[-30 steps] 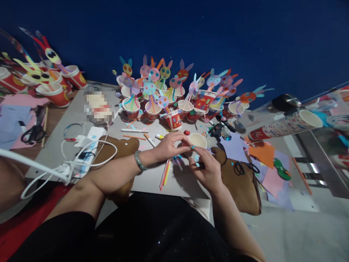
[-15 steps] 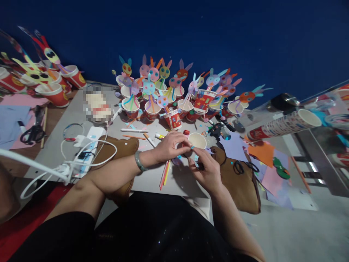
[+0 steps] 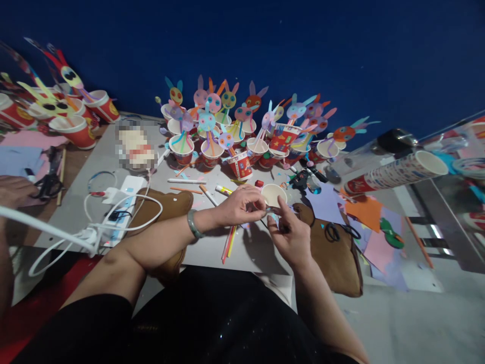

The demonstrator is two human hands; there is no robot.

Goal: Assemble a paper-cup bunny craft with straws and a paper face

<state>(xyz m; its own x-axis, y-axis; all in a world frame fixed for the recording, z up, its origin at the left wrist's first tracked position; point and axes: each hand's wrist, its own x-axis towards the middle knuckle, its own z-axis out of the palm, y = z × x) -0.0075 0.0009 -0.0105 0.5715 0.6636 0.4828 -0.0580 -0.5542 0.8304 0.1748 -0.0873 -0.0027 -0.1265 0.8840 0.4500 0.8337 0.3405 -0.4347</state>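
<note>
My left hand is closed in a pinch above the table, its fingertips turned toward my other hand. Facing it, my right hand is also pinched, with the index finger bent over toward the left fingertips. Whatever small piece lies between the fingers is too small and too hidden to name. Just beyond the fingertips stands a paper cup, its pale inside showing. Below my left hand are several thin coloured strips, pink and yellow. A glue stick lies behind that hand.
Paper cups with rabbit-like paper figures crowd the back. A tall cup stack lies at right near purple paper. At left are a power strip with white cables and another person's hand by black scissors.
My fingertips have shifted, and the small blue piece seen between them before is now mostly hidden. My right index finger has lifted. Another person's hand has come in at the left edge.
</note>
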